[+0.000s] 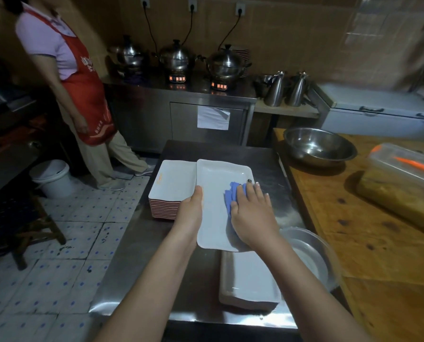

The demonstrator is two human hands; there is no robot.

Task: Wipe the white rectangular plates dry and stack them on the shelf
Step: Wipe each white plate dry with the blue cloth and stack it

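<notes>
A white rectangular plate (pixel 217 193) is held above the steel table (pixel 141 262). My left hand (pixel 192 208) grips its left edge, thumb on top. My right hand (pixel 251 213) lies flat on a blue cloth (pixel 233 193) and presses it onto the plate's right side. A tall stack of white rectangular plates (pixel 173 183) stands at the far left of the table. A second, lower stack of plates (pixel 249 280) sits near the front, partly under the held plate.
A round metal pan (pixel 312 253) sits at the table's right edge. On the wooden counter (pixel 368 243) to the right are a steel bowl (pixel 319 146) and a plastic container (pixel 403 178). A person in a red apron (pixel 82 90) stands at far left beside a white bucket (pixel 51 176).
</notes>
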